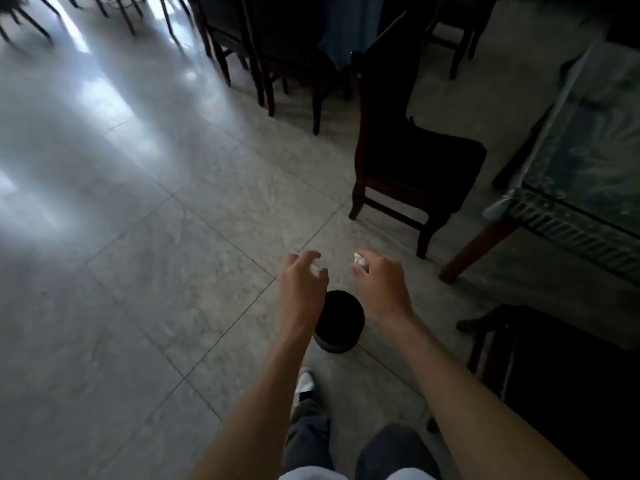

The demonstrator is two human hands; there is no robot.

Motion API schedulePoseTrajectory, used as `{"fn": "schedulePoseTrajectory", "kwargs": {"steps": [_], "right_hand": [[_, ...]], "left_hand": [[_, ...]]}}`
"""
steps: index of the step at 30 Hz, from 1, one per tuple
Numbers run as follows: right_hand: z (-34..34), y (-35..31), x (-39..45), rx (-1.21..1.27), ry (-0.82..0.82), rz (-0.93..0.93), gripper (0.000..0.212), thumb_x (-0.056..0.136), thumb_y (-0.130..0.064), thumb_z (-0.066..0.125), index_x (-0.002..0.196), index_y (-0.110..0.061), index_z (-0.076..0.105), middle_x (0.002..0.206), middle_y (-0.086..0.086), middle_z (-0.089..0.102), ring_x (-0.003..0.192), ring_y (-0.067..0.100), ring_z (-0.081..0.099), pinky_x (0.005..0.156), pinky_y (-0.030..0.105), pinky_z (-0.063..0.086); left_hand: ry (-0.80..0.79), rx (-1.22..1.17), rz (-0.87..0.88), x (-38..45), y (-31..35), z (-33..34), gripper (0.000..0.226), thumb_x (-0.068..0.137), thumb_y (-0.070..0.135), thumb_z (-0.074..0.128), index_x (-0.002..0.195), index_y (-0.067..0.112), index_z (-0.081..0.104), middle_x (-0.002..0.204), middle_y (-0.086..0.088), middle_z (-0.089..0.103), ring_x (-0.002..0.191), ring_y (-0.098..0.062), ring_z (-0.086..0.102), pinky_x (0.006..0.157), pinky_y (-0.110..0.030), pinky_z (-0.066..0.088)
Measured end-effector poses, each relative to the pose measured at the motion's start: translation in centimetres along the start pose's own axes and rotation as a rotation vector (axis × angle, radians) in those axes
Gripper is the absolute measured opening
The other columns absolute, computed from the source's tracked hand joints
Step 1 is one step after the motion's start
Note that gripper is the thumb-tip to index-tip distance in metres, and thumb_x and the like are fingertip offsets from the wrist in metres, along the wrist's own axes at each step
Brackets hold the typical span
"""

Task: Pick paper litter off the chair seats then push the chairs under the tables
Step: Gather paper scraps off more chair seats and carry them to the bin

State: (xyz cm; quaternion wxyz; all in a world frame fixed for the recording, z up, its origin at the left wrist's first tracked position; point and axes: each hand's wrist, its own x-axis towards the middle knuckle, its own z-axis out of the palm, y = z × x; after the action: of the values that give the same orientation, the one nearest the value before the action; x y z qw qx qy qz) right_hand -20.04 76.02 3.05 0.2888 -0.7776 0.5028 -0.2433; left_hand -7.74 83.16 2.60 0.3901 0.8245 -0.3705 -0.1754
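Both grips, left hand (303,282) and right hand (379,280), pinch paper litter (360,260) over the bin (341,323); chair (415,161) at 1 o'clock remains unpushed.

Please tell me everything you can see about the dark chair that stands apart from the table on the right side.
The dark chair stands upright on the pale tiled floor, left of the glass-topped table, not pushed under it. Its frame looks like dark reddish wood, with a tall back, rungs between the legs and a black padded seat. A tiny pale speck shows near the seat's back edge; what it is cannot be told. Neither hand touches the chair.
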Motion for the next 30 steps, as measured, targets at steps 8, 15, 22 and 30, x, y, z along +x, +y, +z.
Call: {"fn": "schedulePoseTrajectory", "kwargs": {"steps": [8,15,22,30], "right_hand": [[4.5,5.1,4.6,-0.014,-0.019,0.198,0.018,0.089,-0.010,0.068,0.103,0.000,0.071,0.088,0.017,0.073,0.079,0.029,0.067,0.072,0.041,0.055],[14.3,14.8,5.6,-0.035,-0.174,0.318,0.027,0.086,-0.014,0.073,0.112,-0.005,0.073,0.093,0.017,0.075,0.085,0.032,0.070,0.073,0.033,0.053],[26.7,27.3,4.9,-0.086,-0.275,0.363,0.030,0.085,-0.013,0.075,0.113,-0.002,0.072,0.096,0.022,0.074,0.087,0.036,0.070,0.071,0.033,0.053],[36.9,37.2,2.6,-0.071,-0.339,0.508,0.028,0.089,-0.018,0.070,0.115,-0.007,0.071,0.098,0.018,0.073,0.093,0.034,0.066,0.071,0.028,0.047]], "left_hand": [[-0.166,0.031,-0.046,5.7,-3.3,7.0,0.030,0.085,0.014,0.073,0.115,0.018,0.070,0.106,-0.003,0.063,0.086,-0.016,0.060,0.071,-0.024,0.047],[-0.221,0.093,-0.195,7.9,-12.4,15.9,0.029,0.083,0.014,0.074,0.112,0.014,0.073,0.103,-0.008,0.065,0.086,-0.018,0.059,0.068,-0.019,0.035],[-0.320,0.176,-0.243,8.8,-26.1,27.2,0.034,0.082,0.016,0.074,0.116,0.012,0.071,0.109,-0.012,0.066,0.092,-0.027,0.064,0.073,-0.023,0.039],[-0.383,0.184,-0.301,7.8,-36.8,36.6,0.034,0.084,0.019,0.072,0.117,0.014,0.070,0.113,-0.010,0.067,0.100,-0.023,0.063,0.077,-0.019,0.037]]}}
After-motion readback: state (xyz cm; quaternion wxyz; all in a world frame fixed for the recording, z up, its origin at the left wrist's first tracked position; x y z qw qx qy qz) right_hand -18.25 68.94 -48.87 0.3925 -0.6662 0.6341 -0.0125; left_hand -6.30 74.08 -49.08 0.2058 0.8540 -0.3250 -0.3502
